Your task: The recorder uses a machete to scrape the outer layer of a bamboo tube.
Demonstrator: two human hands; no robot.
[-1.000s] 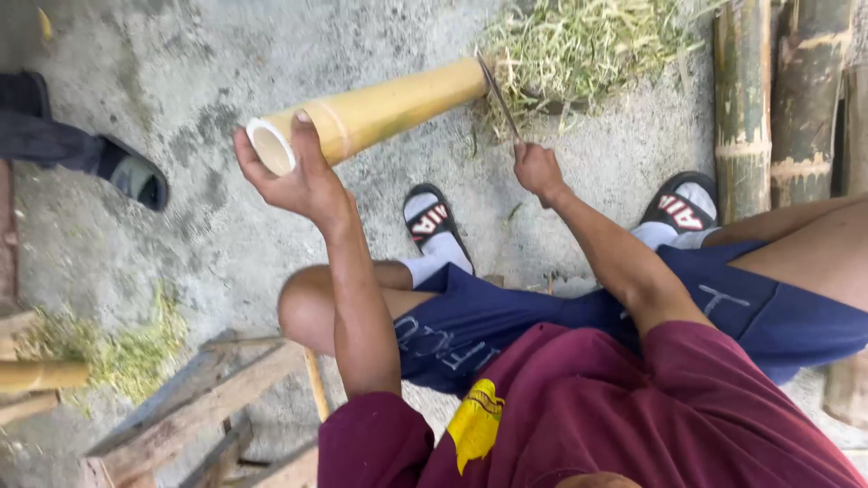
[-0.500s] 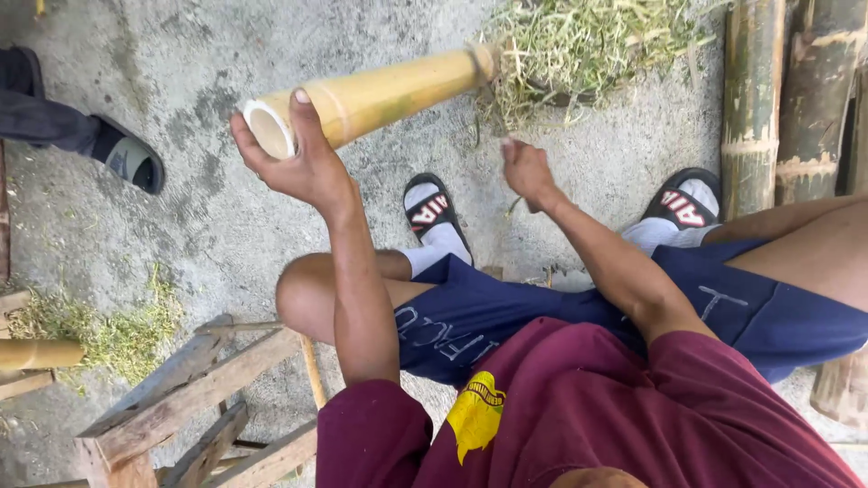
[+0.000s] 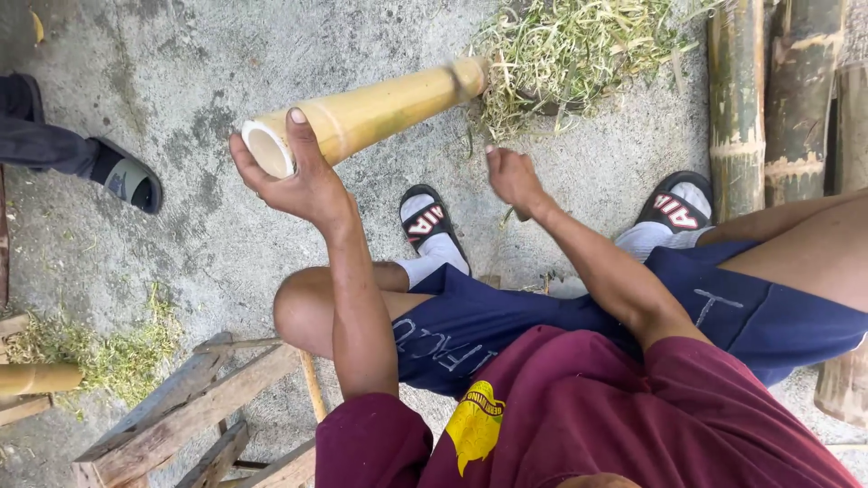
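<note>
Right hand's point(image 3: 513, 176) grip contents hidden

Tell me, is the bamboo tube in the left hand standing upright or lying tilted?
Tilted, nearly lying. The left hand grips the bamboo tube at its open near end.

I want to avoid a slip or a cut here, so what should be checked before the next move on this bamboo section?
1. Left hand grip on the bamboo section: ok, fingers wrap its open cut end.
2. Far end support: cannot tell, it reaches the pile of green shavings, but contact with the ground is hidden.
3. Tool in the right hand: cannot tell, the hand is closed but no blade shows.
4. Feet clear of the working line: not ok, the sandalled foot lies just below the bamboo.
5. Bystander distance: ok, another person's foot is off to the side.
6. Upright bamboo poles: ok, apart from both hands.
</note>
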